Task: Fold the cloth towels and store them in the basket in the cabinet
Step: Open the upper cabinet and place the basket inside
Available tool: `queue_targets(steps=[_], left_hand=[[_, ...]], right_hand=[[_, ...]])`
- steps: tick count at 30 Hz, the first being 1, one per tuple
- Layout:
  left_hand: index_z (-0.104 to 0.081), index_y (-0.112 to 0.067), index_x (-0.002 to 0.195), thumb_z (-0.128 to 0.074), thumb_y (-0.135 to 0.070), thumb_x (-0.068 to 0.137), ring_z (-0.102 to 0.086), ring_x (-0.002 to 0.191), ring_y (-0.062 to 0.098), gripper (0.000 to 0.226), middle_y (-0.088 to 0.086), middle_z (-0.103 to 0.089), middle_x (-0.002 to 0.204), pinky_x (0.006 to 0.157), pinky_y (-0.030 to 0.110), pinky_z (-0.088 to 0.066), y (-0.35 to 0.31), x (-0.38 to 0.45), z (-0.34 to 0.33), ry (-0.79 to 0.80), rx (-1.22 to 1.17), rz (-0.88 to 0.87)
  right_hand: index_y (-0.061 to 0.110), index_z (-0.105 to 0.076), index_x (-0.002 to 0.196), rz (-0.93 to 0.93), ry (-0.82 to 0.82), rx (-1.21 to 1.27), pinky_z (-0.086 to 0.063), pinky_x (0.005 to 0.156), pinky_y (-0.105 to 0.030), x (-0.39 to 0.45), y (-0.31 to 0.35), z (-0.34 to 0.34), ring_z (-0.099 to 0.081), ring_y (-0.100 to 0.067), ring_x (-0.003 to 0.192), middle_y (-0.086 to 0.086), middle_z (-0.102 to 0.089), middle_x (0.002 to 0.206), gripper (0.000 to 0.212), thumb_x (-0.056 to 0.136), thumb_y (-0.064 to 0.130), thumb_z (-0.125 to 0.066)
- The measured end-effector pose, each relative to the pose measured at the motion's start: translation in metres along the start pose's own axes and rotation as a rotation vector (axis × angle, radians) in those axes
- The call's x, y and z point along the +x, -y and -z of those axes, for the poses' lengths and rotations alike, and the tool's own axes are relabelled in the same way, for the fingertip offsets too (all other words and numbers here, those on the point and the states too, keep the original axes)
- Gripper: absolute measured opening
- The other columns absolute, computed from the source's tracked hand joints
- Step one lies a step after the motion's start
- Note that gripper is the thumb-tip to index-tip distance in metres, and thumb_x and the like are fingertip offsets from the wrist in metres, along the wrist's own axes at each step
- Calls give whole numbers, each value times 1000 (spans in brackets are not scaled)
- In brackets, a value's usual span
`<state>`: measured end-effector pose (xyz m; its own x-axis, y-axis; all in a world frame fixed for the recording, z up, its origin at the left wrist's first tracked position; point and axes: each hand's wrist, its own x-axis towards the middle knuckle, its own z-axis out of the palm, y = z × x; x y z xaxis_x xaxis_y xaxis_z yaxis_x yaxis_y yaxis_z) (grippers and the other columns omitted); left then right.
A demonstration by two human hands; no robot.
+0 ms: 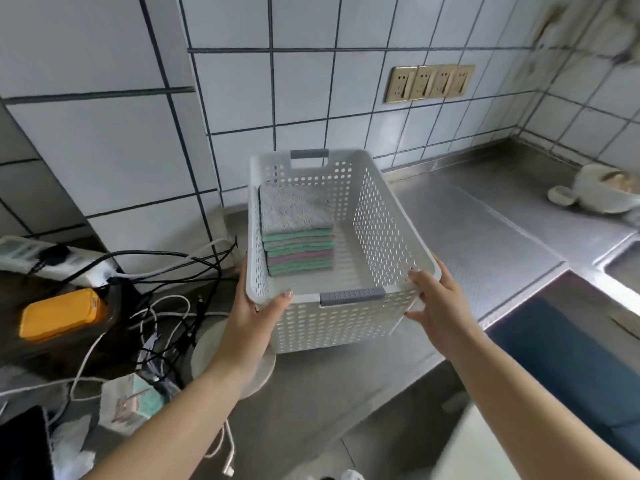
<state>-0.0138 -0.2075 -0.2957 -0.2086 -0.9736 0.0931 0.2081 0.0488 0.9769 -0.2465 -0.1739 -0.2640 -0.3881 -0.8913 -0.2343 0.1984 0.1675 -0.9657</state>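
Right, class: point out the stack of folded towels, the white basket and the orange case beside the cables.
stack of folded towels (297,233), head view, on the folded edges.
white basket (381,216), head view, on its perforated right wall.
orange case (60,315), head view, on its top face.

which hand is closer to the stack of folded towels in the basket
Left. The left hand grips the basket corner just below the towel stack; the right hand holds the opposite corner.

White tiled wall (104,140), brass sockets (429,83), steel counter (485,237).
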Motion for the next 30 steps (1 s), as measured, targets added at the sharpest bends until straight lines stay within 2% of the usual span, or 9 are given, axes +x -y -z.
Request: queue_targets(steps=[3,7,9,13,18,22,25,28,30], left_hand=[[-44,-44,117,-63,-15,87,-58,99,-15,46,-34,-64,101,75,2,-44,-13,-27,5,98,-17,-3],[-40,-56,120,-67,-48,65,-51,112,-13,62,-34,-58,116,88,9,-40,-22,-59,6,256,-7,26],[-39,-58,121,-68,-48,66,-51,113,-13,63,-34,-58,117,93,17,-38,-26,-74,2,327,-18,46],[-42,-53,125,-64,-30,77,-53,115,-6,57,-26,-59,121,99,27,-38,-33,-110,-23,505,-23,9],[-36,-43,137,-66,-42,71,-49,125,5,72,-17,-54,133,108,43,-37,-33,-158,-56,702,-31,17],[-39,-43,134,-67,-40,69,-52,123,6,70,-16,-57,129,104,39,-39,-37,-217,-88,886,-80,52],[-44,-44,126,-70,-43,64,-56,118,8,68,-17,-62,122,97,33,-43,-39,-277,-109,990,-121,125],[-44,-39,131,-71,-41,66,-58,117,12,70,-10,-62,124,99,41,-44,-41,-341,-123,1106,-139,162],[-44,-36,131,-71,-39,66,-60,115,17,71,-4,-63,124,97,42,-46,-43,-384,-129,1182,-156,192]], right_hand=[[32,-52,125,8,-115,40,-49,78,-40,-53,-7,5,-56,-11,77,8,-61,81,41,94,6,-44],[36,-55,118,55,-237,57,-47,89,-49,-121,-15,20,-59,-16,87,6,-65,89,39,94,8,-46],[36,-50,125,75,-276,77,-48,88,-49,-152,-19,30,-61,-16,89,5,-65,97,42,94,8,-45],[40,-53,115,111,-380,105,-48,92,-53,-220,-28,57,-57,-20,97,-2,-60,110,39,94,9,-44],[35,-51,122,155,-557,147,-47,93,-55,-309,-47,90,-56,-22,100,-6,-59,115,36,92,15,-50],[28,-47,130,175,-736,175,-52,75,-42,-394,-67,114,-60,-17,89,-4,-62,105,43,88,19,-54],[31,-50,127,222,-824,175,-52,76,-46,-475,-82,129,-65,-20,85,-3,-69,98,54,73,27,-56],[30,-52,127,260,-891,204,-52,75,-48,-556,-98,138,-65,-29,88,-11,-68,108,49,78,23,-54],[27,-51,127,279,-955,211,-55,69,-44,-608,-110,142,-68,-28,88,-11,-67,109,40,89,16,-49]])
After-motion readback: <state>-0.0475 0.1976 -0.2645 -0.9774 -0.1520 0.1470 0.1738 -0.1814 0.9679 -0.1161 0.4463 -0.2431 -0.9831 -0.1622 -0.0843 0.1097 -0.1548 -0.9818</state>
